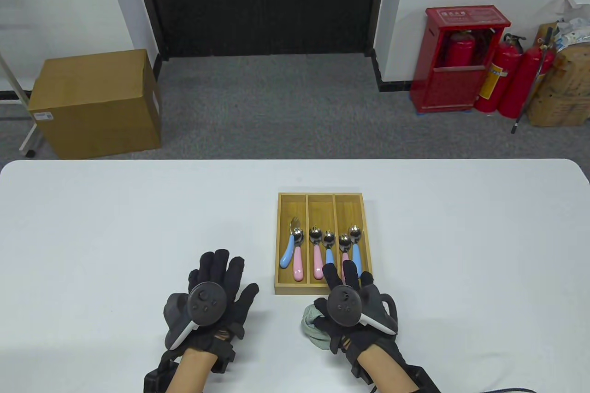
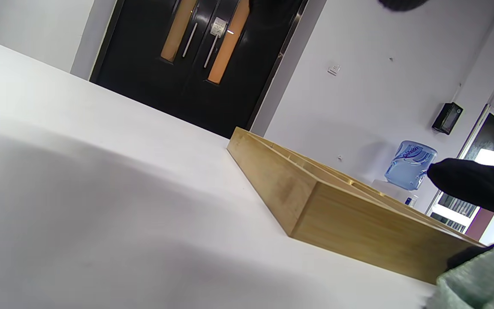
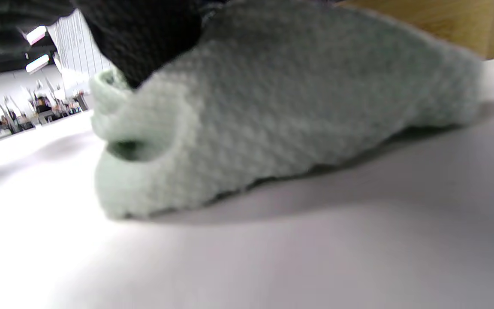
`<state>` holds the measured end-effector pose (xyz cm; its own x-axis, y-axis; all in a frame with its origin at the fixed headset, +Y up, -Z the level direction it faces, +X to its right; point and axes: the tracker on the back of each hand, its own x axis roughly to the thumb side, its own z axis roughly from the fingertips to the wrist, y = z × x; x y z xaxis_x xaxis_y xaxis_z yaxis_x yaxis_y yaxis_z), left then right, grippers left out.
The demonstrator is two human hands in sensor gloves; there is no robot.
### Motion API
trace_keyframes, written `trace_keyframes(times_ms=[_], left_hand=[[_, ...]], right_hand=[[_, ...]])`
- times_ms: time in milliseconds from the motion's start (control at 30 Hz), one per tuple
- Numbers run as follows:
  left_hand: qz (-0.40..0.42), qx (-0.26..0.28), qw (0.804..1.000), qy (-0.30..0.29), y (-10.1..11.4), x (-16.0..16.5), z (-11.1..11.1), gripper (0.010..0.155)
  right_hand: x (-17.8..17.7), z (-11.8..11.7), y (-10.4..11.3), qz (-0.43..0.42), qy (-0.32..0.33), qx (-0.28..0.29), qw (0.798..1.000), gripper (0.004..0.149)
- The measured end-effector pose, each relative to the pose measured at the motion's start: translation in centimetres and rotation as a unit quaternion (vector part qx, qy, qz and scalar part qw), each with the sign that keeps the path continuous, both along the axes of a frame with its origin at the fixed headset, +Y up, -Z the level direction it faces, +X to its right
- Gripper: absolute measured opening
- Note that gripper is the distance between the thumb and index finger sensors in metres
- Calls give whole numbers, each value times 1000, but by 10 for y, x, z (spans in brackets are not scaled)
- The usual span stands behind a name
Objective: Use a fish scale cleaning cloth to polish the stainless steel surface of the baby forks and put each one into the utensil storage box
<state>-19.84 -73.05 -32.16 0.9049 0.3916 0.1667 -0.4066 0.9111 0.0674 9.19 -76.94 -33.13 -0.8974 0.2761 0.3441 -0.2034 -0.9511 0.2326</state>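
The wooden utensil storage box [image 1: 277,245] has three compartments. Each one holds a pink-handled and a blue-handled baby utensil [image 1: 297,259] with its steel head pointing away from me. The pale green cleaning cloth [image 1: 312,325] lies crumpled on the table just before the box's front edge. My right hand [image 1: 346,283] rests on the cloth, its straight fingers reaching over the box's front rim. The right wrist view shows the cloth [image 3: 272,111] close up, with a gloved finger [image 3: 144,38] on top of it. My left hand [image 1: 222,278] lies flat on the table left of the box, holding nothing.
The white table [image 1: 92,227] spreads wide on both sides of the box. In the left wrist view the box [image 2: 358,219] stands near, with the cloth [image 2: 483,279] at the lower right. Beyond the table are a cardboard carton [image 1: 97,102] and red extinguishers [image 1: 502,75].
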Motion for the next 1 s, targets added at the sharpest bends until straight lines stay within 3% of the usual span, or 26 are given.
trace_keyframes(times_ms=[100,200,467,667,767,1000], left_hand=[[-2,-1,1000,-4,-2,1,0,75],[-5,-3,1000,-9,-4,3,0,76],[3,-18,999,-36,-9,12,-3,77],[10,-15,998,-64,-11,20,-2,79],[14,-21,997,-73,-13,22,-2,82],[1,-21,997,-75,-15,24,-1,85]], right_hand=[[2,-1,-4,16,-2,-28,999,56],[9,-2,0,-25,4,-51,998,63],[55,-9,27,-190,-64,10,980,72],[74,-11,31,-116,-129,86,981,82],[73,-11,28,-66,-142,71,985,87],[67,-17,21,-44,-137,56,988,88]])
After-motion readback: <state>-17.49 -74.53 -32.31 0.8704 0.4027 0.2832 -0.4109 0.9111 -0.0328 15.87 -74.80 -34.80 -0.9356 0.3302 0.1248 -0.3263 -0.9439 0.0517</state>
